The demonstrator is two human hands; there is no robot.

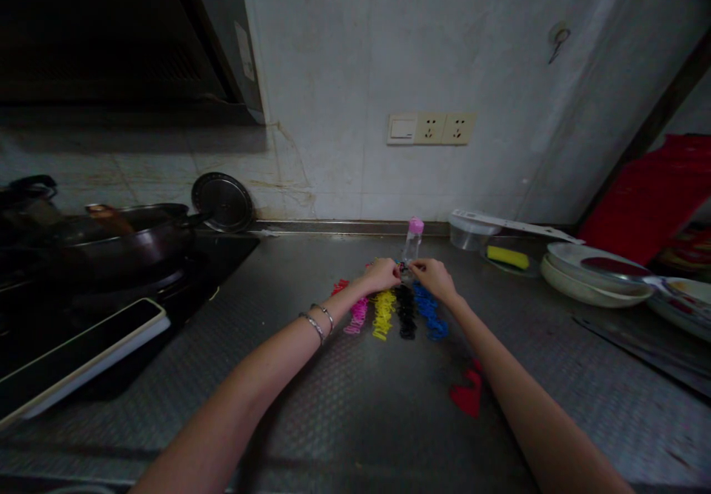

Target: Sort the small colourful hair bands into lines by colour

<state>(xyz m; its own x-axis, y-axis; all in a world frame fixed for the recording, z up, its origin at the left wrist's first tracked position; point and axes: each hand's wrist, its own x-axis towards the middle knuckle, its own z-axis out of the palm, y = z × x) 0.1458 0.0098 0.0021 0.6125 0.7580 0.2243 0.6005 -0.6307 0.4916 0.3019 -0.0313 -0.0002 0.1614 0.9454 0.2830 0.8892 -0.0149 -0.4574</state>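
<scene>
Rows of small coloured bands or links lie on the metal counter: pink (pixel 356 316), yellow (pixel 384 315), black (pixel 406 313) and blue (pixel 430 313), with some red (pixel 340 286) at the left. Above the rows, my left hand (pixel 383 274) and my right hand (pixel 434 278) are close together, fingertips pinched, a small gap between them. Something tiny and dark is at the fingertips, too small to make out. Just behind my hands stands a clear bottle with a pink cap (pixel 415 226).
A phone-like slab (pixel 83 357) and a pan (pixel 127 238) are at the left. To the right are a clear tub (pixel 466 232), a yellow sponge (pixel 507 258), stacked bowls (pixel 594 283) and a dark knife-like blade (pixel 638 349). A red piece (pixel 466 394) lies near my right forearm.
</scene>
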